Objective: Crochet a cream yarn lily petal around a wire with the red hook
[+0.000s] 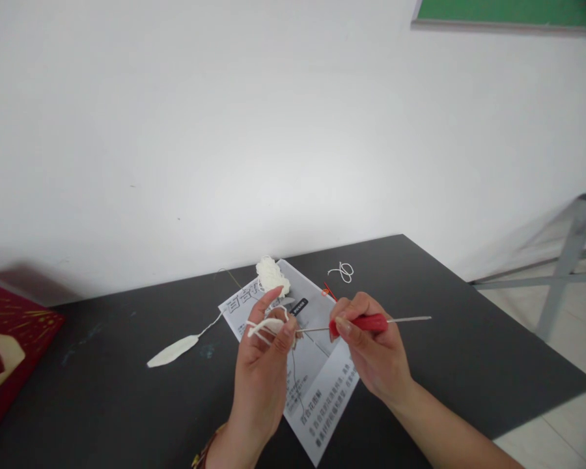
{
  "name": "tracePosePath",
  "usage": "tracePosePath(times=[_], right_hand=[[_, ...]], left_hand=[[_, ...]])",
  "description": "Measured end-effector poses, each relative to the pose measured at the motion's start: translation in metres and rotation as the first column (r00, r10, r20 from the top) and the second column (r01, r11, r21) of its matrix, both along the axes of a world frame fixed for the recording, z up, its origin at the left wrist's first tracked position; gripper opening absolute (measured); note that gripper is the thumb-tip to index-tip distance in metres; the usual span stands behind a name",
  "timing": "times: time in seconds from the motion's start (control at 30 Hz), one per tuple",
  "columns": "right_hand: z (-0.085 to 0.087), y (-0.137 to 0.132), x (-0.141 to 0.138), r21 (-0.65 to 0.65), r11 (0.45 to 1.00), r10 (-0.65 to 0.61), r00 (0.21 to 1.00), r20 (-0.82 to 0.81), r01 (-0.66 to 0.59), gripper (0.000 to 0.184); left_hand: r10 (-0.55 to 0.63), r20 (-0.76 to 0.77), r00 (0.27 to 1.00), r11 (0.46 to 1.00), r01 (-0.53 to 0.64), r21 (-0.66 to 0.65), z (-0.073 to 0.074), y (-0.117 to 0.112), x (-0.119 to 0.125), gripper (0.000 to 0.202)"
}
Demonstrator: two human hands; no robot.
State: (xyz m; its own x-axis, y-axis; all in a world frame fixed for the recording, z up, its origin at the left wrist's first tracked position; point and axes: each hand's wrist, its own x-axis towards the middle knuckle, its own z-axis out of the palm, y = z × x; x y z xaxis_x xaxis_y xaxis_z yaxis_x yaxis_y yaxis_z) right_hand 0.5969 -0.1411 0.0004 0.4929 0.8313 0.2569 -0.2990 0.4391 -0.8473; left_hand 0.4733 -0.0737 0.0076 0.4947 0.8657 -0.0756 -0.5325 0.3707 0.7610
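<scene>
My left hand (262, 365) pinches a small white crochet piece (272, 324) between thumb and fingers, with strands of yarn looped over the fingers and the index finger raised. In my right hand (371, 345) is a crochet hook with a red handle (366, 323). Its thin metal shaft points left and meets the crochet piece at my left fingertips; the tip is hidden there. Behind my left hand lies a bundle of white yarn (272, 275). A printed pattern sheet (317, 384) lies under both hands. To the left rests a finished-looking white leaf-shaped crochet piece (172, 352) with a yarn tail.
A loose loop of white yarn (342, 271) and a thin red-orange item (329, 291) lie toward the back of the black table (141, 404). At the left edge is a dark red printed item (17, 352). A white wall stands behind; a grey metal frame (566, 267) is at right.
</scene>
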Motion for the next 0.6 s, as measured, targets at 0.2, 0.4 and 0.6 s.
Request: tracePosePath(times=[0.2,0.4,0.6], right_hand=[[-0.004,0.006,-0.005,-0.035,0.999,0.006,0.992,-0.128,-0.011,0.01],[-0.006,0.01,-0.007,-0.06,0.994,0.071,0.959,-0.274,-0.09,0.011],[-0.006,0.01,-0.007,-0.051,0.997,0.04,0.96,-0.276,-0.056,0.011]], left_hand=[[-0.012,-0.025,1.0,0.997,0.013,0.074,-0.005,0.002,0.001,0.039],[0.006,-0.088,0.996,0.978,0.013,0.209,-0.008,0.011,-0.007,0.04],[0.035,-0.162,0.986,0.98,-0.002,0.199,-0.011,0.013,-0.008,0.035]])
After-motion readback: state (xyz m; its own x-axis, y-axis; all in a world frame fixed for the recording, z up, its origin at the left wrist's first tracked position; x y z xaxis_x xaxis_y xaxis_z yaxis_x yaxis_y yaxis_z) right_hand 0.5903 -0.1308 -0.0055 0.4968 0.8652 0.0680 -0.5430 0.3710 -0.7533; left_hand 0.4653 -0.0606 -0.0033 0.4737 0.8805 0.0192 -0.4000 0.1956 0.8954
